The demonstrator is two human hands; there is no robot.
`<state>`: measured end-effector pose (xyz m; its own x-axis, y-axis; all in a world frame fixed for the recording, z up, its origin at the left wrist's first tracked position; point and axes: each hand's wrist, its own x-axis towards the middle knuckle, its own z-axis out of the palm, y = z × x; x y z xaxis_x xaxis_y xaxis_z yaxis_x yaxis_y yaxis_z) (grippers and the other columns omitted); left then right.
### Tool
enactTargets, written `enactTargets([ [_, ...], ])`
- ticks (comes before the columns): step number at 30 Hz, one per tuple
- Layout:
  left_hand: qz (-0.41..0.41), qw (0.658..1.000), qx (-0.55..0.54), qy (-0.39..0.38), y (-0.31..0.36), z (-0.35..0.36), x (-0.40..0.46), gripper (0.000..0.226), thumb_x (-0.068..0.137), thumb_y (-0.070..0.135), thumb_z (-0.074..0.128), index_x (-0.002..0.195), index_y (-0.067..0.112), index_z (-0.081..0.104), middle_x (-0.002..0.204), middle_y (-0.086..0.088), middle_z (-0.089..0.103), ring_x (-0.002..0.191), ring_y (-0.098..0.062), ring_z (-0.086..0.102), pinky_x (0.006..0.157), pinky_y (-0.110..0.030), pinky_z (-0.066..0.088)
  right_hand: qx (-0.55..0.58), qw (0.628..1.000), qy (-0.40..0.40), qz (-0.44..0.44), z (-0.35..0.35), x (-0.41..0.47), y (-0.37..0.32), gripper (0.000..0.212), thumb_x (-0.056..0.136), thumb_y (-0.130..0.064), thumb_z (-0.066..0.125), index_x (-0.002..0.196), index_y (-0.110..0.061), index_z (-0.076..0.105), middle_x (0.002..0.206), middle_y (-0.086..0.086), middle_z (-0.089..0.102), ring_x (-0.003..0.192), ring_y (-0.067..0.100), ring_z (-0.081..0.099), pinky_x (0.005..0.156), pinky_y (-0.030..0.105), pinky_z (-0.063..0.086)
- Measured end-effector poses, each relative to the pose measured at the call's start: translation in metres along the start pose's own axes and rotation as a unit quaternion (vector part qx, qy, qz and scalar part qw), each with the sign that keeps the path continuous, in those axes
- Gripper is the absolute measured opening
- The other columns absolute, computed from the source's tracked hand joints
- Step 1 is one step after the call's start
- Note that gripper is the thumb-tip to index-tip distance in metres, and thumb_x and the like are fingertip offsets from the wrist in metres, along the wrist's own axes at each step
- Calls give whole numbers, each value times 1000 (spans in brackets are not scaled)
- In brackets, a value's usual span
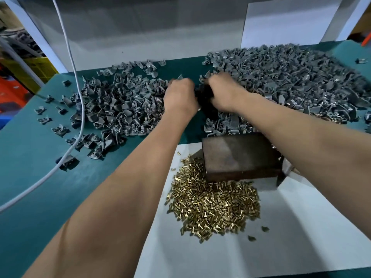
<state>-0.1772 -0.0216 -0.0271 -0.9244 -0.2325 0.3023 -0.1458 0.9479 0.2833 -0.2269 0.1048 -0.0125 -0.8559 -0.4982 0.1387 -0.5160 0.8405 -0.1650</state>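
Observation:
Both my hands are stretched out over the middle of a green table [30,157]. My left hand [180,95] and my right hand [222,93] are curled, close together, around a dark object [204,97] between them; the object is blurred and mostly hidden. A heap of grey plastic parts [120,105] lies to the left of my hands. A bigger heap of the same grey parts [291,77] spreads to the right. Near me, a pile of small brass pins [214,205] lies on a white sheet [301,227].
A dark metal block [239,155] stands on the white sheet behind the brass pins, under my right forearm. A white cable [77,77] runs down across the left side of the table. A white wall panel [140,33] closes the back.

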Motion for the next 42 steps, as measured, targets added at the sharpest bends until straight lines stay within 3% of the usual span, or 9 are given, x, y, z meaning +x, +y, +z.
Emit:
enactTargets([
  [6,-27,999,-41,-10,-5,1,8,23,86,3,71,102,17,78,102,-8,76,97,-28,71,89,-40,60,49,998,-18,36,-2,0,19,26,83,-5,78,107,-14,72,99,11,69,87,30,67,86,39,59],
  [13,8,986,-150,-70,5,2,2,26,76,-3,74,80,23,73,90,-7,77,88,-23,74,87,-37,61,30,999,-14,38,-9,-6,25,12,83,-8,77,91,-13,71,102,13,72,86,31,67,85,37,58],
  [17,8,970,-209,-127,3,-3,8,30,70,5,91,95,15,79,91,1,77,89,-12,74,89,-31,60,8,999,-3,45,-13,-7,30,15,82,-8,75,96,-11,73,98,14,71,84,31,67,81,37,59],
  [21,-45,985,-166,5,-15,-2,23,43,84,-6,64,117,19,74,112,0,74,114,-18,63,100,-32,54,45,998,17,43,-11,-4,24,15,87,-16,76,101,-14,72,98,10,72,88,29,68,86,41,60],
  [24,-25,997,-76,-14,-19,12,29,52,91,-1,62,138,24,62,134,-10,61,134,-29,43,116,-34,39,89,995,20,33,-7,3,12,24,86,-25,80,108,-20,72,102,6,71,95,29,67,92,40,57],
  [26,4,998,-51,-43,-18,18,34,41,94,3,58,129,20,66,130,-15,61,130,-32,43,110,-34,39,91,995,21,19,-3,9,4,23,87,-19,78,109,-22,72,102,5,69,97,29,66,92,37,55],
  [31,13,998,-42,-52,-17,19,40,27,91,3,56,113,12,70,116,-17,68,119,-34,57,97,-37,49,69,996,39,38,8,20,-3,13,93,-7,57,92,-14,68,93,10,62,86,31,60,71,31,43],
  [36,-20,994,-99,-47,-25,16,40,14,90,19,75,104,18,76,109,-5,73,102,-25,68,88,-33,56,38,997,46,57,9,22,10,13,89,0,66,100,-7,70,106,15,67,95,34,65,86,39,56],
  [42,-35,976,-198,-77,-41,10,23,22,74,29,91,90,26,76,91,7,66,74,-7,56,60,-21,42,95,988,48,110,3,21,28,12,89,-2,74,98,-8,73,108,9,71,102,28,69,95,42,57],
])
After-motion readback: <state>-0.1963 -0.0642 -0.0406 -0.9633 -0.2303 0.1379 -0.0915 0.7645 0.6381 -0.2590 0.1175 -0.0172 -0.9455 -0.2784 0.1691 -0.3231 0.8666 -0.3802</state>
